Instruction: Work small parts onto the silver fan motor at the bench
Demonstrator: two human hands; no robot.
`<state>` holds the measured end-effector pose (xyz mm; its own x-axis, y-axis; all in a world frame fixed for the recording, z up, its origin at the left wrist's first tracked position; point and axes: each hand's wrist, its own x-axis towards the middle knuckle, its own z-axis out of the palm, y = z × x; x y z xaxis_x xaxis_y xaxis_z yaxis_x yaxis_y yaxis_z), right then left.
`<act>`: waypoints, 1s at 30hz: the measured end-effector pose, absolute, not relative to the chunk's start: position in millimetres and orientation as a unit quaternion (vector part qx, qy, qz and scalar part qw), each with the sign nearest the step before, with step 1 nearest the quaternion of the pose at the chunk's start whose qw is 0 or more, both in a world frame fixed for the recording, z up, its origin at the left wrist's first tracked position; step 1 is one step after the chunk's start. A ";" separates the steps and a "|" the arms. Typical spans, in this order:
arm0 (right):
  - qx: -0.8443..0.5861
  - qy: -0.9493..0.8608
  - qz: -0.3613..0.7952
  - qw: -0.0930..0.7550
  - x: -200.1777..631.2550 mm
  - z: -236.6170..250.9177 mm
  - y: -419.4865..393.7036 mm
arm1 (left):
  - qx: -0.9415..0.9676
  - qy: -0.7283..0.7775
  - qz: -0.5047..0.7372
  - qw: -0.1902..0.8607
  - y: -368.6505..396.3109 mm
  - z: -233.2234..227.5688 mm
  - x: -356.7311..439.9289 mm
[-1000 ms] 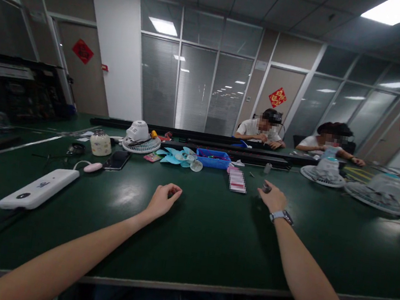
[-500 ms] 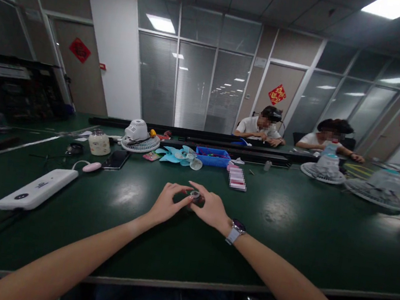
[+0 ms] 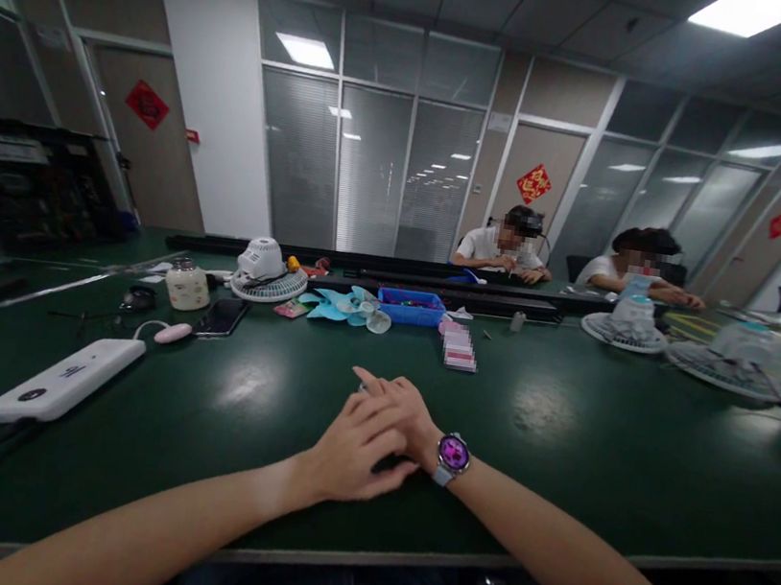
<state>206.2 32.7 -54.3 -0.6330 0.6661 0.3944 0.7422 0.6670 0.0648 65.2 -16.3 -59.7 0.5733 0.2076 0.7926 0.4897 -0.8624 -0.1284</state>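
- The left hand (image 3: 355, 450) lies over the right hand (image 3: 403, 409) on the green table (image 3: 557, 452), its fingers curled loosely across the right's knuckles.
- The right hand's fingers point forward; whether they grip anything cannot be told.
- A wristwatch (image 3: 452, 456) with a purple face sits on the right wrist.
- A white power bank (image 3: 62, 379) lies well apart at the left.
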 end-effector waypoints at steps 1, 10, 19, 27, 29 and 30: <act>-0.395 -0.896 -0.113 0.167 205.6 -54.2 32.8 | -0.894 -0.176 -0.381 0.159 -22.2 -62.0 71.2; -0.414 -0.889 -0.098 0.171 202.6 -55.1 31.2 | -0.947 -0.142 -0.279 0.073 -37.6 -60.2 102.9; -0.436 -0.877 -0.110 0.172 200.6 -68.8 38.6 | -0.931 -0.185 -0.315 0.000 -27.1 -60.0 99.5; -0.433 -0.876 -0.096 0.190 202.4 -77.4 38.6 | -0.910 -0.237 -0.339 0.009 -18.0 -61.0 100.7; -0.443 -0.873 -0.100 0.177 201.9 -75.1 38.9 | -0.918 -0.216 -0.332 0.003 -18.7 -61.5 99.1; -0.447 -0.872 -0.102 0.172 201.5 -73.9 39.2 | -0.923 -0.203 -0.326 -0.003 -19.2 -61.8 98.4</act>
<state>201.5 39.2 -73.9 -0.5406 0.7449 0.3910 0.8152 0.5786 0.0249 98.4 -19.2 -61.8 0.7048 0.3774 0.6006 0.3734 -0.9173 0.1381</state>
